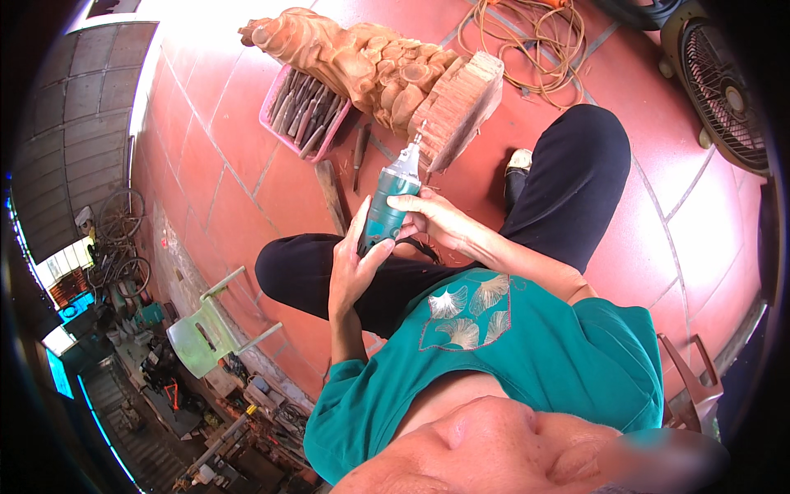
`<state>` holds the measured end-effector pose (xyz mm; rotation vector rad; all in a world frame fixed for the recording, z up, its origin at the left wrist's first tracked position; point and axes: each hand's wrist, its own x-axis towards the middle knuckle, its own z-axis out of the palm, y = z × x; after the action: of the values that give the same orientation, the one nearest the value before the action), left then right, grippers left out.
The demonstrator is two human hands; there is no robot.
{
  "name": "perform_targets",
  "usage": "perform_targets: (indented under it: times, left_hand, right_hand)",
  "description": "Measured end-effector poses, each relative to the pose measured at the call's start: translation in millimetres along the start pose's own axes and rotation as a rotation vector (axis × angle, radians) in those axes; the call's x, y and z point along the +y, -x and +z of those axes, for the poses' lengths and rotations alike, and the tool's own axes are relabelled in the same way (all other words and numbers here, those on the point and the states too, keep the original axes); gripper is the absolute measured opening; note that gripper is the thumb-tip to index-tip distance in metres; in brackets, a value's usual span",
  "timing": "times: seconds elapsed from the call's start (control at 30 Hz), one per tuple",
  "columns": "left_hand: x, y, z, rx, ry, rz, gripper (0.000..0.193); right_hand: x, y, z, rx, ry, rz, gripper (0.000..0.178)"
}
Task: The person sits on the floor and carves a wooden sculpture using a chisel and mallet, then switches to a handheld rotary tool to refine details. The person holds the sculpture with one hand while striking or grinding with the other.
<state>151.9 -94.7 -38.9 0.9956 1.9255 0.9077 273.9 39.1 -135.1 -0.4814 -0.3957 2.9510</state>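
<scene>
Both hands are wrapped round a teal die grinder [385, 207] with a grey metal nose and a thin bit. My left hand [355, 257] grips the rear of its body. Closer to the nose, my right hand [426, 216] holds it from the other side, thumb on the housing. The bit points at the rough block end of a carved wooden statue [362, 67], which lies on its side. Whether the bit touches the wood I cannot tell. Beside the statue, a pink basket [271, 136] carries many chisels [306, 111].
A loose chisel [360, 156] and a wooden strip [331, 198] lie on the red tiles. A coiled orange cord [568, 62] is at the far right, near a fan [732, 99]. To the left stand a pale green chair [202, 339] and a bicycle [123, 218].
</scene>
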Motion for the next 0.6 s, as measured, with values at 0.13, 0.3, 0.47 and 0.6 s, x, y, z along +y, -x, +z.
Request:
perform_targets:
  times: [0.13,0.3,0.47,0.6]
  left_hand:
    - [5.8,-0.3,0.2,-0.009,-0.009,-0.024,0.071]
    - [2.7,0.1,-0.9,-0.021,-0.015,-0.007,0.070]
    - [7.5,0.5,1.6,-0.017,0.012,-0.030,0.069]
    - [8.2,0.8,1.6,-0.022,-0.002,-0.031,0.068]
  right_hand:
    - [1.4,0.2,-0.4,0.012,0.012,-0.011,0.042]
    - [1.8,2.7,-0.5,0.018,-0.011,-0.004,0.041]
    - [4.8,4.3,-1.2,0.030,0.020,-0.005,0.043]
    - [8.3,4.5,-3.5,0.032,0.015,-0.010,0.043]
